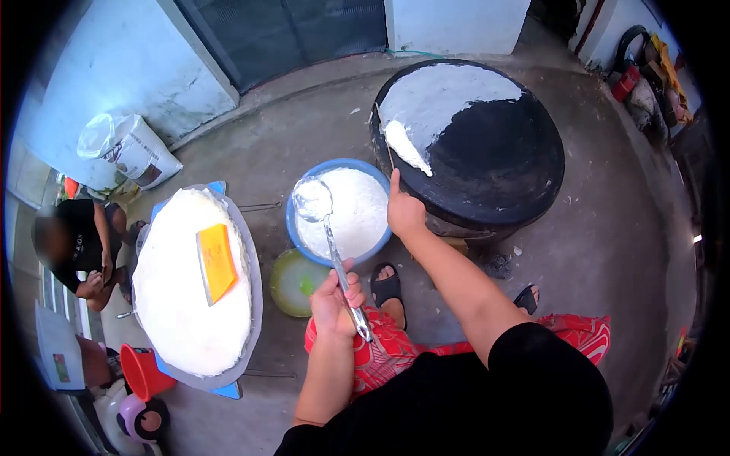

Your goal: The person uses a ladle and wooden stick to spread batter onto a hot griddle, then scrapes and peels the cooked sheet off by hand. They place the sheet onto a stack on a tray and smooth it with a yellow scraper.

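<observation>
My left hand [332, 308] is closed round the handle of a metal ladle [332, 243]. The ladle's batter-coated bowl is over the blue basin [291, 220] of white batter [353, 216]. My right hand [407, 209] grips a thin wooden batter spreader [390, 148], index finger stretched along it, at the near left edge of a round black griddle [502, 159]. A thin layer of batter [441, 87] covers the griddle's far left part, with a thick white lump [404, 148] beside the spreader. The rest of the griddle surface is dark.
Left of the basin, a tall stack of thin white pancakes [182, 304] bears an orange scraper [217, 266]. A green bowl [293, 285] of cloudy liquid stands by my feet. Farther left are a seated person [84, 243], a red bucket [141, 372] and a white sack [141, 156].
</observation>
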`<state>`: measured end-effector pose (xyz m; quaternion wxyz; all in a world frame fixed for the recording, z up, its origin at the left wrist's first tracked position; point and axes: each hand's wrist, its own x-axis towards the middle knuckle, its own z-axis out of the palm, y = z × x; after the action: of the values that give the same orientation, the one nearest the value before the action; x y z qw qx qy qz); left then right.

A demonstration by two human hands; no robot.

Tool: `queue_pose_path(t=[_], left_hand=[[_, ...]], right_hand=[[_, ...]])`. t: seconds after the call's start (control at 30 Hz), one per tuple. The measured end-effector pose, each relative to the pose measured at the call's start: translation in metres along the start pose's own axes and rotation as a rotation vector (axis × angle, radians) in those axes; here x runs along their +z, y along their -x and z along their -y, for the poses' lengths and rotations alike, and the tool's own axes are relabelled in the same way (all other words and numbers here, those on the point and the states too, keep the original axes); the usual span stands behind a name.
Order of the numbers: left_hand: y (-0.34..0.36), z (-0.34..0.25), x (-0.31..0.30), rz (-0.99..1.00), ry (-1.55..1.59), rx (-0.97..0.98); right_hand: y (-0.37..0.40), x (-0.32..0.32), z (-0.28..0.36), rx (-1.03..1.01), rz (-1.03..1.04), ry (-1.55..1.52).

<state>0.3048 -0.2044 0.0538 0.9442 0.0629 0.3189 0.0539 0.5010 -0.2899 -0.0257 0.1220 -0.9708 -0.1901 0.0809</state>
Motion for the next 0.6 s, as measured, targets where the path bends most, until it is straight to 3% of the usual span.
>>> queue_pose_path(t=[0.1,0.17,0.27,0.3,0.4,0.47,0.6], left_hand=[[0.001,-0.004,-0.006,0.026,0.014,-0.027],[0.003,-0.006,-0.006,0.055,0.057,-0.028],[0.004,-0.006,-0.008,0.035,-0.018,0.051],[0.003,-0.005,-0.011,0.034,-0.019,0.046],[0.001,-0.007,-0.017,0.105,0.0,0.035],[0.004,-0.009,-0.016,0.073,-0.025,0.023],[0.002,-0.01,-0.018,0.099,0.01,-0.014]], right_hand=[[0.031,0.0,-0.014,0.074,0.006,-0.051],[0.07,-0.003,-0.023,0.06,-0.129,-0.241],[0.091,-0.021,-0.007,0.141,-0.002,-0.332],[0.077,-0.011,-0.003,0.048,-0.088,-0.325],[0.031,0.022,0.0,0.034,-0.09,-0.144],[0.029,0.024,-0.009,0.153,-0.178,-0.178],[0.098,-0.01,-0.017,0.218,-0.054,-0.316]])
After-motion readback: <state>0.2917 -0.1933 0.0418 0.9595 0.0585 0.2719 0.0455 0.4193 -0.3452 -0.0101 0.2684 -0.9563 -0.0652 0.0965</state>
